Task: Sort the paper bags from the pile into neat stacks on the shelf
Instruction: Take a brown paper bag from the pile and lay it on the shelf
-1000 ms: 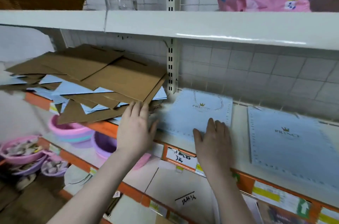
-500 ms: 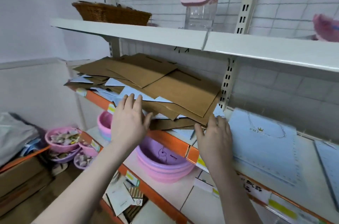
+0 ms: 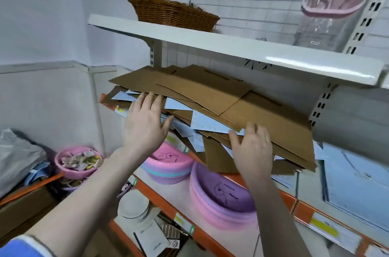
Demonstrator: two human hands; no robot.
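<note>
Pile: the pile of paper bags (image 3: pixel 210 109) lies on the middle shelf (image 3: pixel 305 204), against the left part of it; brown bags are on top and light blue bags stick out between and under them, all at different angles, some hanging over the orange front edge
Left hand: the left hand (image 3: pixel 145 124) is at the left front of the pile, palm down, its grip spread with straight fingers; the fingertips touch the edges of the brown and blue bags, and the thumb points to the right
Right hand: the right hand (image 3: pixel 252 147) is at the right front of the pile; its fingers are a little bent and lie on the edge of the brown bags, the thumb is apart to the left; if this grip pinches a bag or only rests on it, I cannot tell
Blue stack: the stack of light blue bags (image 3: pixel 355 176) lies flat on the same shelf, just to the right of the pile; it looks blurred
Upper shelf: the white upper shelf (image 3: pixel 231 46) carries a wicker basket (image 3: pixel 174 12) on the left and a clear jug with a pink lid (image 3: pixel 332 4) on the right
Lower shelf: under the pile stand a pink basin (image 3: pixel 166 164) and a purple basin (image 3: pixel 223 200), side by side
</note>
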